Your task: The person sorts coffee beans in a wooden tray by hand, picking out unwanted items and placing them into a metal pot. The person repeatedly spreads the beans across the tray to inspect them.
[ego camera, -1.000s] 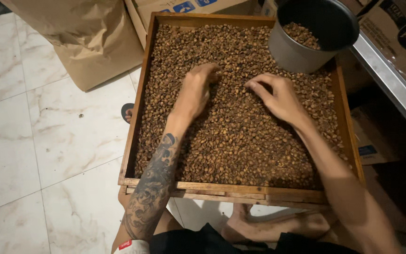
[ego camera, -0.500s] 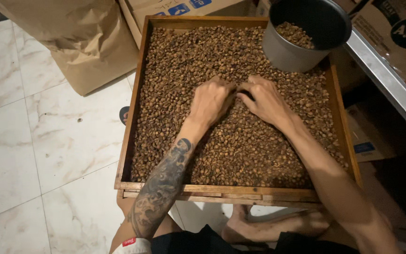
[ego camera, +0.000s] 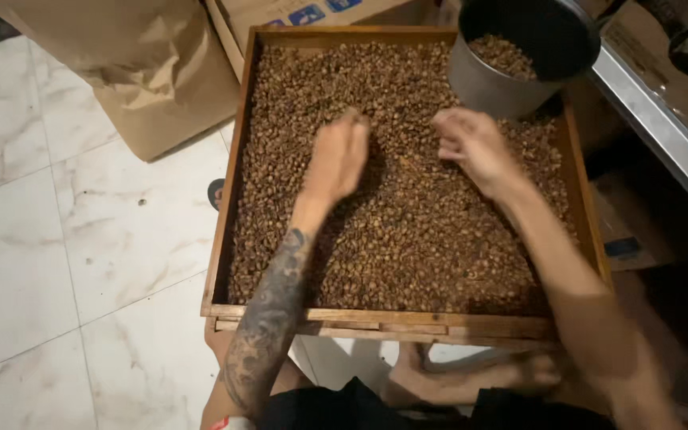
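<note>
A wooden tray (ego camera: 224, 239) fills mid-frame with brown beans (ego camera: 408, 231); the grey pot (ego camera: 495, 84), upper right, holds more. The left hand (ego camera: 338, 159) rests fingers together on them; the right hand (ego camera: 471, 147) seems curled, perhaps pinching some.

Both hands, left hand (ego camera: 336, 159) and right hand (ego camera: 471, 143), seemingly blurred, over brown beans (ego camera: 408, 231).

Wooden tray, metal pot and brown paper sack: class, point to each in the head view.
wooden tray (ego camera: 376, 318), head view, near front rim.
metal pot (ego camera: 487, 84), head view, outer side wall.
brown paper sack (ego camera: 145, 72), head view, creased front face.
</note>
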